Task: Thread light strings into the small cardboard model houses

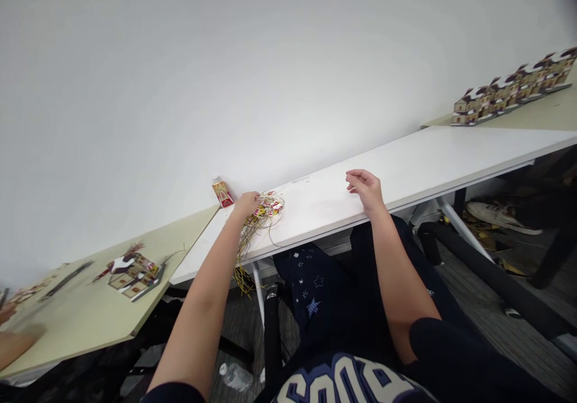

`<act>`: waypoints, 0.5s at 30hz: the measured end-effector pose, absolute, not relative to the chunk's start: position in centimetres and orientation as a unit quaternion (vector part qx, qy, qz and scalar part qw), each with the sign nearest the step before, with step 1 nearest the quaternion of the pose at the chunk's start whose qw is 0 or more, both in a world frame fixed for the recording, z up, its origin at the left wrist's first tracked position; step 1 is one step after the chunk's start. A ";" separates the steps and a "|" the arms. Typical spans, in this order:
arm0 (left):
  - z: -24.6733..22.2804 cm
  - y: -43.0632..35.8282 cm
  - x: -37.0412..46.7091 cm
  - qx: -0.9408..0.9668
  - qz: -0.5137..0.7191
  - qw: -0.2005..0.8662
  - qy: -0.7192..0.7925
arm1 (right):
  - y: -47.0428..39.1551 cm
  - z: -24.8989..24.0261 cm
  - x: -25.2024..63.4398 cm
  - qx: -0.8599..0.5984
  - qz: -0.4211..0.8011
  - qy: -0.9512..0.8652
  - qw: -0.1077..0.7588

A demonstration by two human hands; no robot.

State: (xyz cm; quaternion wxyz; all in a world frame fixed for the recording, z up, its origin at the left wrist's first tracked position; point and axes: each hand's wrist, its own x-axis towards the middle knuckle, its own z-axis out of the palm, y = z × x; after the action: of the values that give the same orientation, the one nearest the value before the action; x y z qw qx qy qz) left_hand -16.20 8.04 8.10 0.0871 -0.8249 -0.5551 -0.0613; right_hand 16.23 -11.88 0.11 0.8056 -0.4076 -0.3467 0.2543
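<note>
From the head view, we have our left grip (247, 203) at the tags (276, 206), its fingers bent down over their left side; we cannot tell whether it pinches one or only touches. Our right grip (366, 189) is well apart to the right, above the bench (324, 201), fingers loosely curled, with nothing that we can make out in it, though a thin strand could escape us.

The tags lie loose and bunched just right of the left grip. Their cords (246, 240) are tangled below it and run over the near edge, where they could snag. So sorting looks undone here, while the houses (478, 105) beyond the right grip stand in a row and look assembled. A single house (135, 273), well left of the left grip, looks built too.

Just beyond the left grip, a carton (223, 192) stands tilted in our view, close to the tangle. Another person's hand (6, 313) is at the far left. Below, a bottle (237, 377) lies on the floor.
</note>
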 end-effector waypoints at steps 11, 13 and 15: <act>10.7 7.2 -17.8 -0.822 -0.084 0.131 -0.547 | -11.7 -0.1 16.7 -0.404 0.260 -0.334 0.811; 11.6 7.3 -18.7 -0.812 -0.058 0.121 -0.567 | -11.6 0.0 16.7 -0.402 0.262 -0.330 0.813; 12.1 7.2 -19.6 -0.801 -0.011 0.098 -0.590 | -11.5 0.2 16.6 -0.399 0.259 -0.331 0.815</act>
State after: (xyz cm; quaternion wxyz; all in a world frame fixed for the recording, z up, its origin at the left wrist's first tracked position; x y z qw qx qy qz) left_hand -19.64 7.16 12.14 0.0984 -0.8014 -0.5899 -0.0113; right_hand 16.59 -11.48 0.18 0.8149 -0.3990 -0.3311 0.2591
